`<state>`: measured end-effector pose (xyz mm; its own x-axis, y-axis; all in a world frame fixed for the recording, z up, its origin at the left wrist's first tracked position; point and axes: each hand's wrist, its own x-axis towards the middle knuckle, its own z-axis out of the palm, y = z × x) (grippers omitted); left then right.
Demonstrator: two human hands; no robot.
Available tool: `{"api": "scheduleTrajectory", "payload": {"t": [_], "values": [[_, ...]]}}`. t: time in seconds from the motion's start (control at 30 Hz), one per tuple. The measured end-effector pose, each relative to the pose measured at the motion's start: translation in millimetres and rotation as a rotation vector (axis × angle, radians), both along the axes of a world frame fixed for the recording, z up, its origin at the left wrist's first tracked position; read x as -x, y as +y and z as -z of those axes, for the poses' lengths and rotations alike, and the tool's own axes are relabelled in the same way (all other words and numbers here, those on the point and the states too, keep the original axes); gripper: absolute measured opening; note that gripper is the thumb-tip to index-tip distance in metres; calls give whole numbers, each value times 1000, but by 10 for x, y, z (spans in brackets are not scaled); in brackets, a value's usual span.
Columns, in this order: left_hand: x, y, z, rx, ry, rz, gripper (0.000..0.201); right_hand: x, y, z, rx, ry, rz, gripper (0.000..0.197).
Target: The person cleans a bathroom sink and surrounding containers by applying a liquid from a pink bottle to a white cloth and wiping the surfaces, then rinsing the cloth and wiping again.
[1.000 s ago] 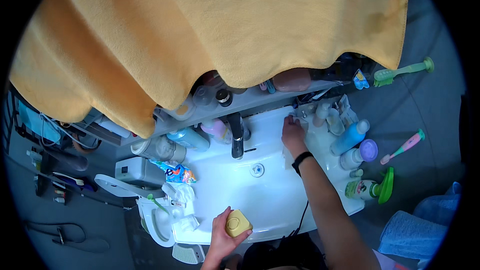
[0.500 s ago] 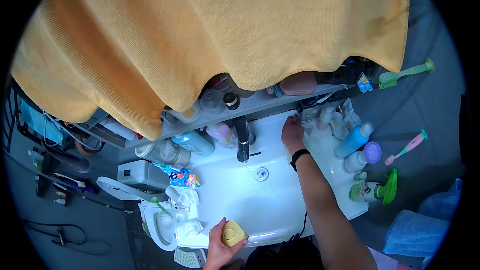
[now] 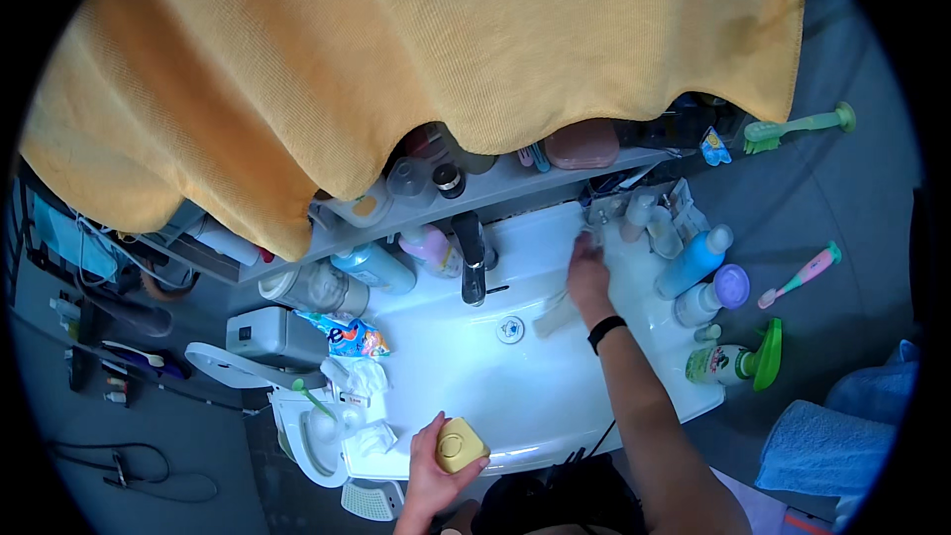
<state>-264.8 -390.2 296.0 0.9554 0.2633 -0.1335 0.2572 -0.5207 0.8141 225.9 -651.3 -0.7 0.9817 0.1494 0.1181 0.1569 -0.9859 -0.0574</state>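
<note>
One yellow box (image 3: 462,445): the left hand (image 3: 428,471) is gripping its sides near the sink (image 3: 466,372) front, leaving its top exposed; the right hand (image 3: 589,279) is appearing blurred beside a pale cloth (image 3: 556,317), grip unclear

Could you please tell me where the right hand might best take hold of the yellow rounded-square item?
Perhaps by the right edge of the yellow item, with the right hand coming from the right: the left hand covers its left and near sides, leaving that edge exposed.
</note>
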Motion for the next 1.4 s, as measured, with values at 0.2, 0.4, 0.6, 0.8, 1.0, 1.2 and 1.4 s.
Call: {"api": "scheduleTrajectory", "payload": {"t": [0.2,0.4,0.6,0.8,1.0,1.2,1.4], "values": [[215,207,52,13,29,-96,129,493,464,219,-33,-22,-121,82],[207,205,65,1,7,-60,129,-53,174,-71,46,-44,-13,77],[167,137,193,1,72,-22,132,896,1309,-66,-226,105,-275,78],[-227,-209,24,-15,74,46,130,619,1305,-320,-267,223,-337,87],[-456,-329,242,-4,51,96,127,-23,1002,-88,-236,206,-127,96],[-549,-531,280,29,39,97,125,552,844,363,-181,-60,-175,72],[-359,-215,429,-20,54,38,124,-7,22,215,-156,24,42,80]]}}
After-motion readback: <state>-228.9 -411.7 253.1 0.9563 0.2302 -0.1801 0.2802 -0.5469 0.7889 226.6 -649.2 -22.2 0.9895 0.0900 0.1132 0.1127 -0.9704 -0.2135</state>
